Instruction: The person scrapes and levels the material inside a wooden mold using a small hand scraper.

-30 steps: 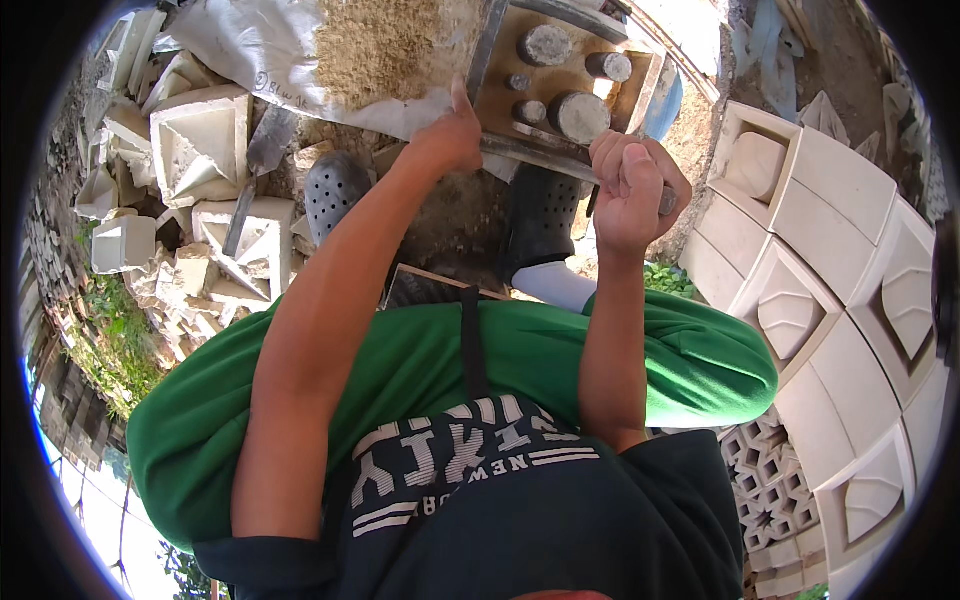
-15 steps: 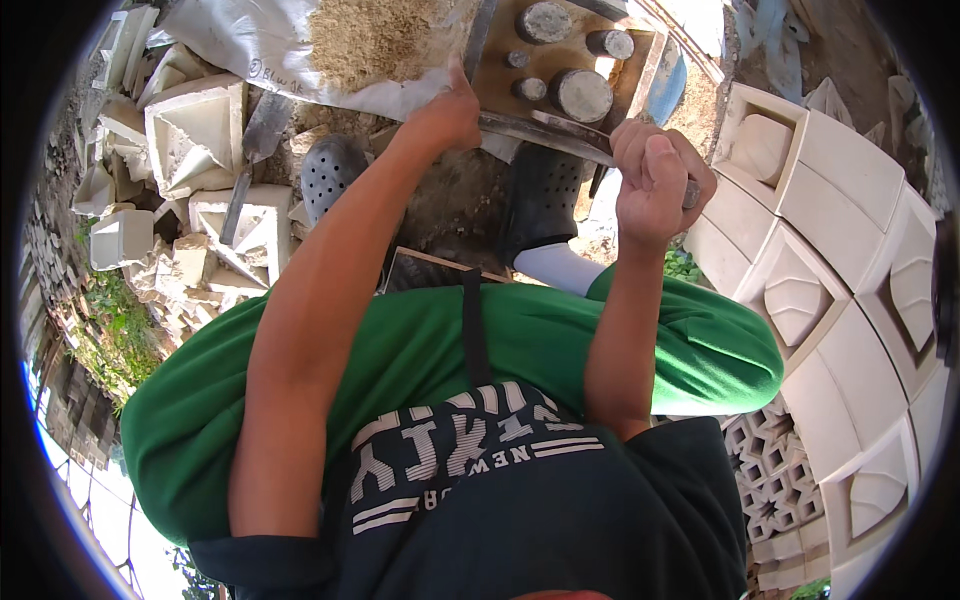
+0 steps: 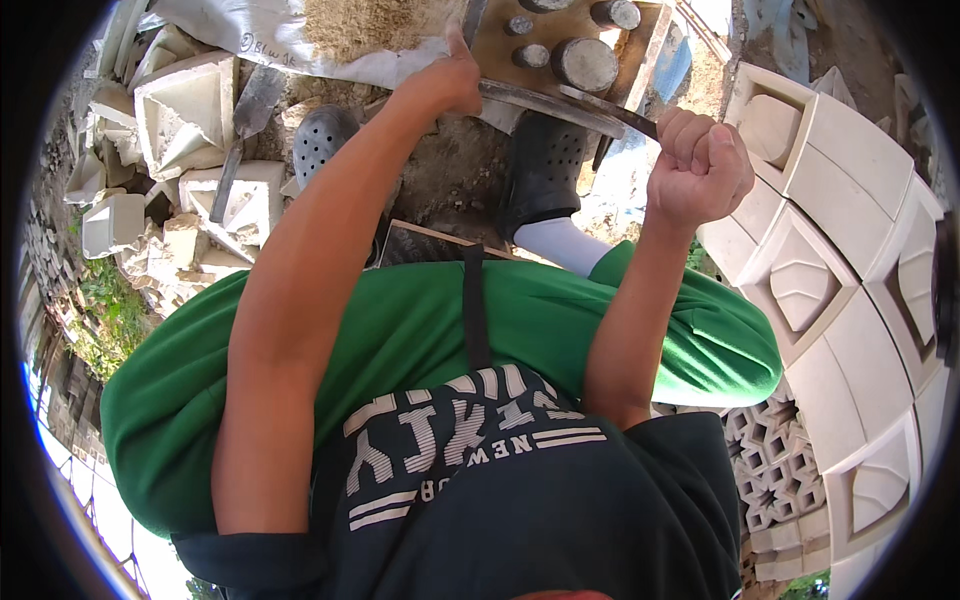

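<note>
In front of me lies a wooden box frame (image 3: 653,55) with several grey cylinders (image 3: 585,64) of different sizes standing on its brown base. My left hand (image 3: 450,84) is closed on the frame's near left corner, one digit stretched along the side; its other fingers are partly hidden. My right hand (image 3: 702,168) makes a fist around a tool with a narrow, dark metal blade (image 3: 617,112). This blade slants across the frame's near right edge, its tip by the largest cylinder. The fist hides the handle.
Sand (image 3: 370,28) lies on a white sack (image 3: 225,22) at the far left. A trowel (image 3: 252,110) rests among broken pale cast blocks (image 3: 190,115). Pale moulded blocks (image 3: 850,150) are stacked on the right. My dark clogs (image 3: 545,175) stand near the frame.
My right hand has moved right and slightly nearer to me, drawing the blade along the frame's near edge. My left hand stays at the corner. The whole view has shifted a little.
</note>
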Action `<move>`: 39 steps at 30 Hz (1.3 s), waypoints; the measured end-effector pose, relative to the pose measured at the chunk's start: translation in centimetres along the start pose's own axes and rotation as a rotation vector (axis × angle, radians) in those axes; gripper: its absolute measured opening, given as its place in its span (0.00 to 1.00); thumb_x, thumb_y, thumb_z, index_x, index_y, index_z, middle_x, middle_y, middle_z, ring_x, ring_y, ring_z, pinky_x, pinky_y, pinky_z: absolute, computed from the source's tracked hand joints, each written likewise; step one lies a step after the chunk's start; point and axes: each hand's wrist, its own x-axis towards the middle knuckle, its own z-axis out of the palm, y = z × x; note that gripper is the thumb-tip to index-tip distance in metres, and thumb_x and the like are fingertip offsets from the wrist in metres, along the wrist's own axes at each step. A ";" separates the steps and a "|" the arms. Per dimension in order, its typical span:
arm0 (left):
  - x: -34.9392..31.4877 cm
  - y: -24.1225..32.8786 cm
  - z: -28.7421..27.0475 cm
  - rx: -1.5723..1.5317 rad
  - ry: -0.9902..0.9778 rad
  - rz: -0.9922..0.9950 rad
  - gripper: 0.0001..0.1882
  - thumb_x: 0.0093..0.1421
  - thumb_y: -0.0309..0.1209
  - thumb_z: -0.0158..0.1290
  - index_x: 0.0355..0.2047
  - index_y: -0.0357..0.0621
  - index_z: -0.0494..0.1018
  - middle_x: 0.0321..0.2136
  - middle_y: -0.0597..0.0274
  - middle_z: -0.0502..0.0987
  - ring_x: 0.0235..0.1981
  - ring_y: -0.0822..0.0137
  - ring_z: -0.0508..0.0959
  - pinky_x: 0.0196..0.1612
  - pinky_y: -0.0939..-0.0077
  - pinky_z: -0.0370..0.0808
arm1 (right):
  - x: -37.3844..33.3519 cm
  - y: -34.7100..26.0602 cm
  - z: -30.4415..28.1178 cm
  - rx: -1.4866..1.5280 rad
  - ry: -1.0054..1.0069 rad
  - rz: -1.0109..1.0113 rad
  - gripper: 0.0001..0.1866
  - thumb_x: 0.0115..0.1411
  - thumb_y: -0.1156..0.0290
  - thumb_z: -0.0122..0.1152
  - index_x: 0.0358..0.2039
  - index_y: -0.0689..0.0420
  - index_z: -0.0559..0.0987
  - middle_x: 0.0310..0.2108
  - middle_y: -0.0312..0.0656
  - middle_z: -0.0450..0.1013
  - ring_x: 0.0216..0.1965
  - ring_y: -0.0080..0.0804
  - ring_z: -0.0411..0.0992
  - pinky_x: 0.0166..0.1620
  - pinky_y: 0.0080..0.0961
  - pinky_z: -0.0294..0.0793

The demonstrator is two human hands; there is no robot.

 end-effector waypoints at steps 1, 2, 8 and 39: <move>0.1 0.2 0.0 0.000 -0.003 -0.011 0.55 0.51 0.29 0.52 0.58 0.14 0.20 0.42 0.26 0.73 0.45 0.42 0.77 0.47 0.58 0.74 | -0.1 -0.5 -0.2 -0.031 -0.002 -0.006 0.19 0.57 0.78 0.45 0.11 0.60 0.56 0.10 0.35 0.52 0.14 0.22 0.50 0.20 0.23 0.49; 0.1 0.6 -0.1 0.001 -0.007 -0.018 0.54 0.51 0.29 0.52 0.58 0.13 0.21 0.41 0.26 0.73 0.44 0.42 0.77 0.46 0.58 0.74 | -0.3 -0.1 -0.4 -0.034 0.004 -0.008 0.19 0.57 0.78 0.45 0.11 0.60 0.56 0.10 0.35 0.52 0.14 0.22 0.50 0.20 0.23 0.49; 0.2 -0.1 0.2 0.036 0.069 0.032 0.65 0.50 0.36 0.61 0.53 0.09 0.16 0.37 0.24 0.74 0.41 0.39 0.78 0.46 0.63 0.75 | 0.3 -0.8 -0.2 -0.035 0.055 0.031 0.18 0.56 0.80 0.47 0.11 0.59 0.58 0.11 0.32 0.53 0.15 0.19 0.51 0.21 0.22 0.49; 1.4 -1.7 2.0 -0.149 0.171 0.054 0.59 0.50 0.32 0.56 0.59 0.18 0.18 0.43 0.24 0.72 0.46 0.42 0.76 0.49 0.58 0.73 | -0.4 -1.0 0.8 -0.325 0.113 0.155 0.15 0.56 0.78 0.52 0.13 0.65 0.68 0.12 0.31 0.61 0.16 0.15 0.55 0.20 0.18 0.50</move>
